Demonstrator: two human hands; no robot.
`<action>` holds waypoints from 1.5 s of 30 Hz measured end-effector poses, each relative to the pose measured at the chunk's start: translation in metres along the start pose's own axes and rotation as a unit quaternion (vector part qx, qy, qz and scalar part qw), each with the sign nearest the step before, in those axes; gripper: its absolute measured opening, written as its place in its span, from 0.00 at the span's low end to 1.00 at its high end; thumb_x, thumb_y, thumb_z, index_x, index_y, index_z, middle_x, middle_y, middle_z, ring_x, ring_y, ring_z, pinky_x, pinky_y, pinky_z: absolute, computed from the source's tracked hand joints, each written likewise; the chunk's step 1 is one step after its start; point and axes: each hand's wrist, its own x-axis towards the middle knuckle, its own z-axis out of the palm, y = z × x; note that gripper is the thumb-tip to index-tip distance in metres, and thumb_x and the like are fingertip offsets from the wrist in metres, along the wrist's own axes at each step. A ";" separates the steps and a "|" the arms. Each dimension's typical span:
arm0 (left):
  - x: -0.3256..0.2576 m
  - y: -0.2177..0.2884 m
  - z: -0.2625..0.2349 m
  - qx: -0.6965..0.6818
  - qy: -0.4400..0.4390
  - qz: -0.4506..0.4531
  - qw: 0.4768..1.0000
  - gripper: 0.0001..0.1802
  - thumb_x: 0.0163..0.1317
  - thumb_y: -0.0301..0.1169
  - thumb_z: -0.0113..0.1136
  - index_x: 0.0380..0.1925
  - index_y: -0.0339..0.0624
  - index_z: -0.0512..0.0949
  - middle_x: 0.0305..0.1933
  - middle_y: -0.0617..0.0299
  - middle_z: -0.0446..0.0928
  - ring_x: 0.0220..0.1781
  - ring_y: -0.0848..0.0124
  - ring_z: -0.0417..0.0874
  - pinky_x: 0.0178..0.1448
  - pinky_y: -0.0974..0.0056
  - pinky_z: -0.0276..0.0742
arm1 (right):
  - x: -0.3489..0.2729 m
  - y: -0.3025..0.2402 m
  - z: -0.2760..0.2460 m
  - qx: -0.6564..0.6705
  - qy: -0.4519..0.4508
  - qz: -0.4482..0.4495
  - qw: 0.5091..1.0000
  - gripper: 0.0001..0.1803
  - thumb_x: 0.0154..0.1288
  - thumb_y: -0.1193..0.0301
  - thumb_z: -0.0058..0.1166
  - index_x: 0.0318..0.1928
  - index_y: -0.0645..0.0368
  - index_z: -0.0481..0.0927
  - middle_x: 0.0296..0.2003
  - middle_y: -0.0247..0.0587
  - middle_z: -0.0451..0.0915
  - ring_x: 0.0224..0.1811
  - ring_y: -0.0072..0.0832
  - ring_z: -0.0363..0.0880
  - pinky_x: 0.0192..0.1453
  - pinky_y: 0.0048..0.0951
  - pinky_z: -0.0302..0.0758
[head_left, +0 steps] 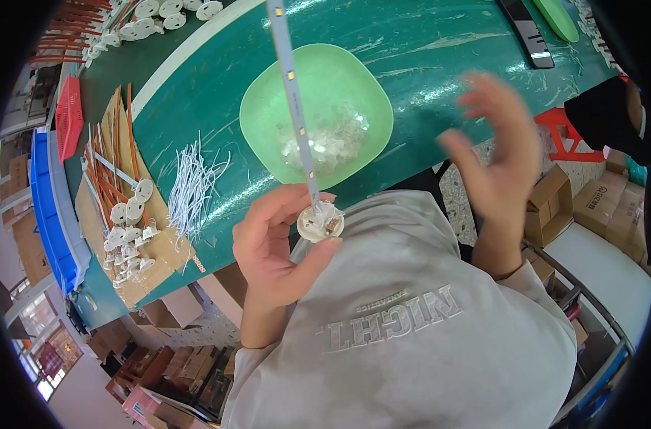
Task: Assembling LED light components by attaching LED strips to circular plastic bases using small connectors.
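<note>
- Our left hand [275, 247] pinches a round white cap [311, 230], near our side of the green bowl [257, 118].
- The long light strip [292, 86] goes from the cap away from us, across our view of the bowl.
- Our right hand [500, 146] is blurry and farther off, to the right, fingers wide; we see nothing in it.
- The bowl has thin clear bits [336, 143] inside.

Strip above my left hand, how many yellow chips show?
4: one chip near the top edge, then a second, third and fourth downward, in front of the green bowl. More may lie out of frame.
</note>
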 end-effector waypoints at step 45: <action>-0.004 -0.015 -0.031 -0.236 0.087 -0.017 0.968 0.32 0.61 0.25 0.59 0.64 0.23 0.63 0.51 0.35 0.78 0.53 0.51 0.82 0.53 0.53 0.82 | 0.037 -0.024 0.071 -0.037 -0.305 -0.151 0.940 0.12 0.47 0.78 0.63 0.37 0.61 0.83 0.36 0.46 0.82 0.36 0.45 0.82 0.38 0.38 0.79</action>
